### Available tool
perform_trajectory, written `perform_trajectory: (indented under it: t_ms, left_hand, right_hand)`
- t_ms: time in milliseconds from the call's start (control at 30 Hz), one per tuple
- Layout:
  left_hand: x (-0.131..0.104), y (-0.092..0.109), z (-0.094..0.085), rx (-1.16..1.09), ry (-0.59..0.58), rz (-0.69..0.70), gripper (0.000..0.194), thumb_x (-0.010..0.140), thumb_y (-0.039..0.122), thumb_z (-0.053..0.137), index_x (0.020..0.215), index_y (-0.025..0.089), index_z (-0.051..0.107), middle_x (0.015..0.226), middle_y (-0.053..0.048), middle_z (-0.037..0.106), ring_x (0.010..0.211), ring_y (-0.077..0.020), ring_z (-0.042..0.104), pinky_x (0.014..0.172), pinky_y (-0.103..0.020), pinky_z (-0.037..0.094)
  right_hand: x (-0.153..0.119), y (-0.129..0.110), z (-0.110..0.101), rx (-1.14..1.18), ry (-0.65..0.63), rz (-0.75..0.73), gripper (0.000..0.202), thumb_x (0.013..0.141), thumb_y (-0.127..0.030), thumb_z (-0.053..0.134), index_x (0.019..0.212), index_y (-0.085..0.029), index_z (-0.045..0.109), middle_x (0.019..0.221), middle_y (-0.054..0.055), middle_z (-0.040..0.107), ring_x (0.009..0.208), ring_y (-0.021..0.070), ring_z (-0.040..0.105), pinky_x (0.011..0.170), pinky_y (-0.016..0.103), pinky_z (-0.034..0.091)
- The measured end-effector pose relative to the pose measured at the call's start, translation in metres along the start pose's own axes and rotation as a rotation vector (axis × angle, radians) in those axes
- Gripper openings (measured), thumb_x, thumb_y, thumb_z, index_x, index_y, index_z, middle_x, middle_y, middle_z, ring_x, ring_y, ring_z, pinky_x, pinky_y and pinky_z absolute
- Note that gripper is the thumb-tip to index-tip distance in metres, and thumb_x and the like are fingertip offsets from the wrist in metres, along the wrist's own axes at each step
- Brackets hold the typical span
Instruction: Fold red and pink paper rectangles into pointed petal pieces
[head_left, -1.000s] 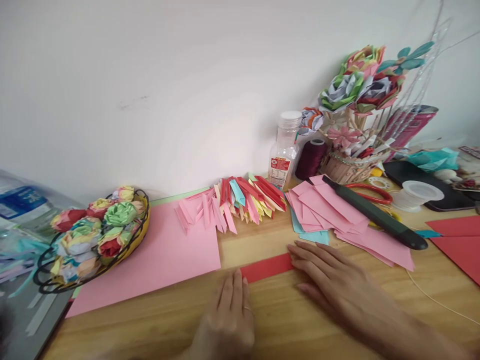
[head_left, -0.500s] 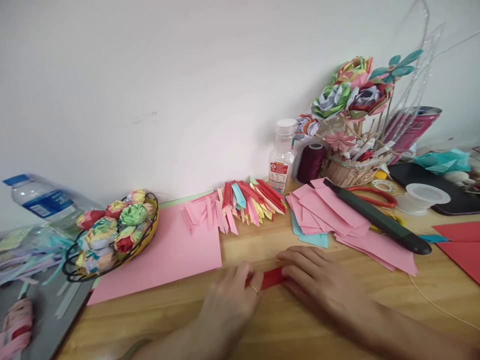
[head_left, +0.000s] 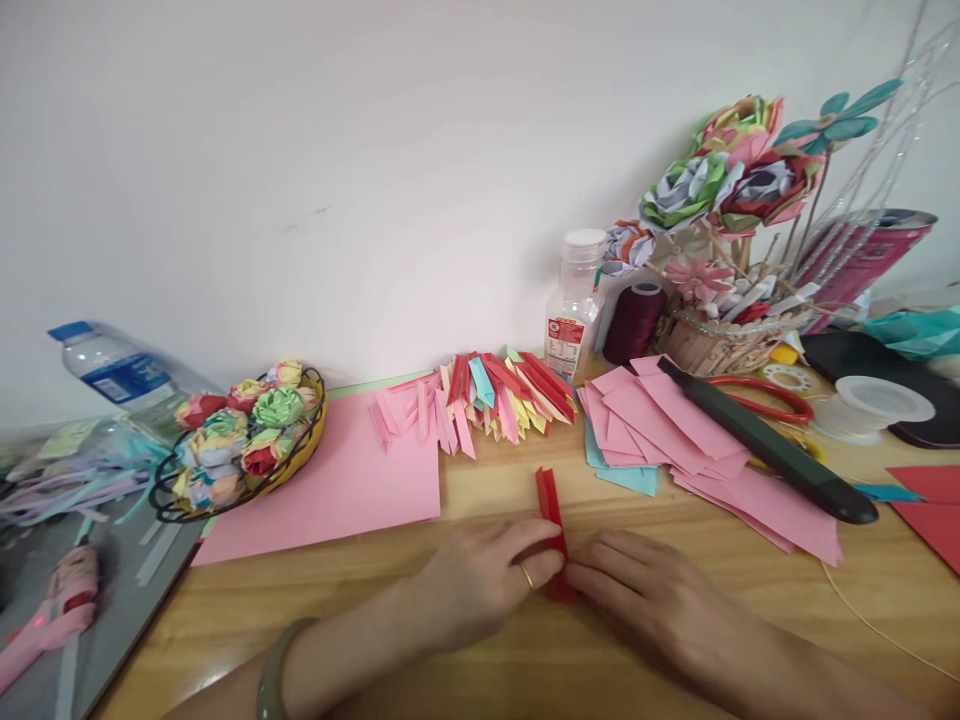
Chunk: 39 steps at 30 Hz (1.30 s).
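Note:
A narrow folded red paper strip [head_left: 549,497] stands nearly upright in the picture, low over the wooden table. My left hand [head_left: 487,575], with a gold ring and a bangle at the wrist, pinches the strip around its middle. From the right, my right hand [head_left: 660,595] has its fingers together at the strip's lower part; its thumb is hidden. Beyond my hands lies a pile of folded paper pieces [head_left: 499,400] in red, pink, yellow and blue. Pink paper rectangles [head_left: 637,415] are heaped to the right, with blue ones beneath.
A basket of paper flowers [head_left: 319,440] sits on a pink sheet [head_left: 375,480] at left, near a water bottle [head_left: 124,370] and a pink glue gun [head_left: 71,595]. At right are a dark green craft knife [head_left: 772,440], scissors [head_left: 780,395], a plastic bottle [head_left: 574,310] and purple thread [head_left: 636,320].
The red strip has turned from lying crosswise to pointing away from me. My left hand has shifted right, and my right hand has come slightly lower. The view has swung a little left.

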<state>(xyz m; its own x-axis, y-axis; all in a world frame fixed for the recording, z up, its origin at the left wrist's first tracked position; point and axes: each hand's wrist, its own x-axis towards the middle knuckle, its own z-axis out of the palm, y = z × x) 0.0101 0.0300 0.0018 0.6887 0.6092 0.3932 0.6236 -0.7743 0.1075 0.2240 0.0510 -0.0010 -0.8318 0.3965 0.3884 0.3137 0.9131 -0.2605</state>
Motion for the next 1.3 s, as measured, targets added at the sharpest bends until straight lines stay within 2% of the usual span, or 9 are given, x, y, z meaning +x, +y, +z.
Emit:
perform_trajectory:
  t_ms: [133, 233, 300, 467, 700, 933, 1100, 1300]
  left_hand:
    - [0.0, 0.0, -0.002, -0.048, -0.025, -0.01, 0.027, 0.092, 0.013, 0.032, 0.095, 0.014, 0.059, 0.11, -0.006, 0.061, 0.096, -0.0122, 0.059, 0.082, -0.022, 0.051]
    - [-0.004, 0.001, -0.006, -0.003, 0.042, -0.017, 0.025, 0.09, 0.012, 0.035, 0.088, 0.014, 0.06, 0.103, -0.007, 0.063, 0.094, -0.0139, 0.06, 0.078, -0.024, 0.051]
    - [-0.008, 0.003, -0.007, 0.071, 0.062, 0.024, 0.02, 0.089, 0.013, 0.042, 0.084, 0.015, 0.061, 0.097, -0.006, 0.064, 0.09, -0.0144, 0.06, 0.075, -0.025, 0.051]
    - [-0.021, 0.014, -0.009, 0.143, -0.026, 0.205, 0.023, 0.087, 0.011, 0.043, 0.074, 0.014, 0.062, 0.089, -0.006, 0.065, 0.08, -0.0154, 0.058, 0.069, -0.029, 0.05]
    - [-0.031, 0.022, -0.007, 0.176, -0.162, 0.22, 0.022, 0.089, 0.014, 0.04, 0.085, 0.014, 0.062, 0.091, -0.009, 0.065, 0.082, -0.0158, 0.057, 0.073, -0.029, 0.048]
    - [-0.025, 0.024, -0.01, 0.135, -0.066, 0.144, 0.027, 0.089, 0.008, 0.033, 0.09, 0.009, 0.06, 0.078, -0.007, 0.062, 0.073, -0.0153, 0.056, 0.064, -0.026, 0.046]
    - [-0.029, 0.028, 0.002, 0.144, -0.083, 0.009, 0.022, 0.091, 0.012, 0.036, 0.102, 0.009, 0.055, 0.078, -0.005, 0.058, 0.074, -0.0141, 0.054, 0.06, -0.024, 0.044]
    - [-0.034, 0.031, 0.023, 0.033, -0.031, -0.182, 0.016, 0.093, 0.017, 0.039, 0.084, 0.016, 0.052, 0.076, -0.002, 0.053, 0.072, -0.0123, 0.052, 0.06, -0.021, 0.045]
  right_hand:
    - [0.006, 0.003, -0.002, -0.059, 0.025, -0.056, 0.035, 0.095, -0.016, 0.03, 0.074, -0.016, 0.059, 0.077, 0.004, 0.06, 0.069, 0.0167, 0.052, 0.06, 0.03, 0.042]
    - [0.009, 0.005, 0.0, -0.038, 0.024, -0.063, 0.034, 0.095, -0.016, 0.031, 0.078, -0.017, 0.06, 0.079, 0.004, 0.061, 0.074, 0.0171, 0.052, 0.064, 0.031, 0.041]
    - [0.008, 0.006, 0.003, 0.045, 0.009, -0.011, 0.03, 0.094, -0.016, 0.035, 0.08, -0.018, 0.061, 0.078, 0.003, 0.06, 0.073, 0.0158, 0.052, 0.065, 0.03, 0.041]
    - [0.009, 0.005, 0.005, 0.236, -0.042, 0.119, 0.021, 0.091, -0.018, 0.043, 0.077, -0.019, 0.06, 0.077, 0.002, 0.059, 0.073, 0.0146, 0.051, 0.066, 0.028, 0.041]
    - [0.018, -0.002, 0.003, 0.343, -0.072, 0.331, 0.013, 0.083, -0.015, 0.049, 0.071, -0.019, 0.051, 0.075, 0.002, 0.056, 0.072, 0.0156, 0.051, 0.064, 0.029, 0.042]
    - [0.022, -0.003, 0.008, 0.31, -0.11, 0.405, 0.013, 0.081, -0.013, 0.048, 0.069, -0.019, 0.048, 0.073, 0.003, 0.054, 0.069, 0.0175, 0.05, 0.061, 0.031, 0.041]
    - [0.024, -0.001, 0.008, 0.322, -0.17, 0.426, 0.011, 0.08, -0.013, 0.049, 0.071, -0.019, 0.051, 0.076, 0.004, 0.055, 0.072, 0.0184, 0.051, 0.064, 0.032, 0.042]
    - [0.027, -0.002, 0.007, 0.344, -0.203, 0.482, 0.017, 0.078, -0.011, 0.051, 0.064, -0.018, 0.046, 0.072, 0.002, 0.053, 0.07, 0.0171, 0.05, 0.063, 0.031, 0.04]
